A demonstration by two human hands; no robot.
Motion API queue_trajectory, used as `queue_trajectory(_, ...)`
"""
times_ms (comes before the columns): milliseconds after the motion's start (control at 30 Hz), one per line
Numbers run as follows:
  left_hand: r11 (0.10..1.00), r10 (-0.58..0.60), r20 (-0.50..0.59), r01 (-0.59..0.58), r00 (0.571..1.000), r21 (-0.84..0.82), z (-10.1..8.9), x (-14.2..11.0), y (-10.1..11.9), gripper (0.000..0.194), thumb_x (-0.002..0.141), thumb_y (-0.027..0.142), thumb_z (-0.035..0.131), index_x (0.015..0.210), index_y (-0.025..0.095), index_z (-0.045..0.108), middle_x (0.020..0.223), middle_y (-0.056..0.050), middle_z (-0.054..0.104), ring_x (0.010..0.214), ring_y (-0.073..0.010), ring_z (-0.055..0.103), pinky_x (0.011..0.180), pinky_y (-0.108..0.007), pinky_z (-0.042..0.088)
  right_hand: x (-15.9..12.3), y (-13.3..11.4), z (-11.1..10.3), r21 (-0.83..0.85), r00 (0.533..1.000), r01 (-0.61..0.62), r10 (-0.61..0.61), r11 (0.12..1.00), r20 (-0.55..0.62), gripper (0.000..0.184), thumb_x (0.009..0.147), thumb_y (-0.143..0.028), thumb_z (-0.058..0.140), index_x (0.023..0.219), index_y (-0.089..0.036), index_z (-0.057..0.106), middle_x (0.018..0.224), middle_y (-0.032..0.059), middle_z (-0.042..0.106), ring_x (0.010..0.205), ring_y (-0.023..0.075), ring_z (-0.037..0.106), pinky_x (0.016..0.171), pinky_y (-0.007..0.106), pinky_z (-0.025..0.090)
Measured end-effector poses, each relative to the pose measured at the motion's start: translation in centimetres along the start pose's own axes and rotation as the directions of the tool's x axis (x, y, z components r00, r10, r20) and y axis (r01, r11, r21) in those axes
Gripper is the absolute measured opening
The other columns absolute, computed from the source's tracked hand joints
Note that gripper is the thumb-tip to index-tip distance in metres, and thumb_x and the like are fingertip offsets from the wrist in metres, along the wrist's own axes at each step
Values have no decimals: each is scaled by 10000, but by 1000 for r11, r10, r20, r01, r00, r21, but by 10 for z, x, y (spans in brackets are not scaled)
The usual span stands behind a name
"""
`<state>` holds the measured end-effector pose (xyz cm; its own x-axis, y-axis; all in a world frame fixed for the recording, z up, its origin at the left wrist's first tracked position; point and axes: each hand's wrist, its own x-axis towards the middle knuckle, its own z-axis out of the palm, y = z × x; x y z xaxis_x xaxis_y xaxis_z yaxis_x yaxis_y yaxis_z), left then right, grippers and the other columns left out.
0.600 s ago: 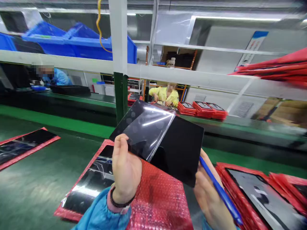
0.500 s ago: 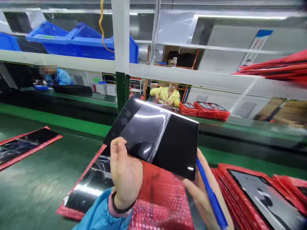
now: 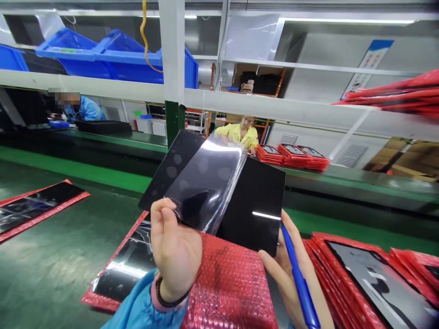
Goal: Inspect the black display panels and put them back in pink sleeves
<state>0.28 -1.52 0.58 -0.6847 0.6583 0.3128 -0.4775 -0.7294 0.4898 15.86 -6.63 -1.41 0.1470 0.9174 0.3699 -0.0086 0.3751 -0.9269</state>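
Observation:
A glossy black screen panel [image 3: 259, 201] is held up at a tilt in front of me. My right hand [image 3: 286, 269] grips its lower right corner, and a blue pen [image 3: 303, 292] is tucked in the same hand. Between the thumb and fingers of my left hand [image 3: 176, 253] is the edge of a clear film [image 3: 216, 180]. This film is lifted off the left part of the panel and curls along a fold near the middle. Below the panel lies a red bubble-wrap pouch [image 3: 233, 283]. Another black panel [image 3: 126, 260] rests on red wrap to its left.
Stacked red pouches with grey panels [image 3: 370, 274] stand at the right. A further black panel [image 3: 37, 205] lies on the green bench at far left. Overhead a shelf beam [image 3: 295, 100] and a post [image 3: 174, 55] cross the view. Two people sit beyond the bench.
My left hand has moved slightly left, drawing the film with it. The film's fold stands more raised and wrinkled. The panel is tilted a little differently in my right hand.

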Motion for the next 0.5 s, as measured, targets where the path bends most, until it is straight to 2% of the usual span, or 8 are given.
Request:
queue_trajectory(67, 999, -46, -5, 46, 999, -3, 2, 11, 0, 141, 828, 326, 672, 827, 209, 594, 839, 13, 596, 819, -128, 579, 777, -237, 471, -1, 0, -2, 119, 998, -38, 32, 992, 49, 622, 894, -262, 612, 1420, -451, 339, 1474, -28, 477, 1337, 209, 456, 1030, 342, 474)
queue_trajectory(267, 987, -162, -82, 160, 983, -36, 5, 26, -5, 61, 839, 251, 643, 815, 195, 633, 825, 36, 597, 828, -103, 588, 847, -221, 451, -3, 1, -8, 333, 987, -154, 128, 930, 99, 597, 865, -263, 629, 1401, -425, 419, 1474, 17, 476, 1290, 266, 511, 1006, 429, 480)
queue_trajectory(400, 979, -204, -124, 199, 971, -54, 2, 30, -9, 59, 839, 251, 638, 821, 199, 659, 884, 29, 615, 929, -122, 586, 941, -261, 426, -7, -5, -6, 357, 980, -192, 158, 914, 120, 600, 793, -252, 707, 1350, -372, 516, 1302, 58, 632, 1160, 289, 610, 969, 449, 491)
queue_trajectory(500, 977, -211, -117, 205, 970, -62, 2, 31, -10, 69, 829, 267, 650, 825, 200, 663, 898, 22, 636, 952, -138, 597, 966, -296, 428, -6, -10, -2, 334, 979, -194, 162, 922, 123, 520, 755, -245, 755, 1245, -350, 616, 1148, 45, 707, 1064, 261, 652, 956, 409, 490)
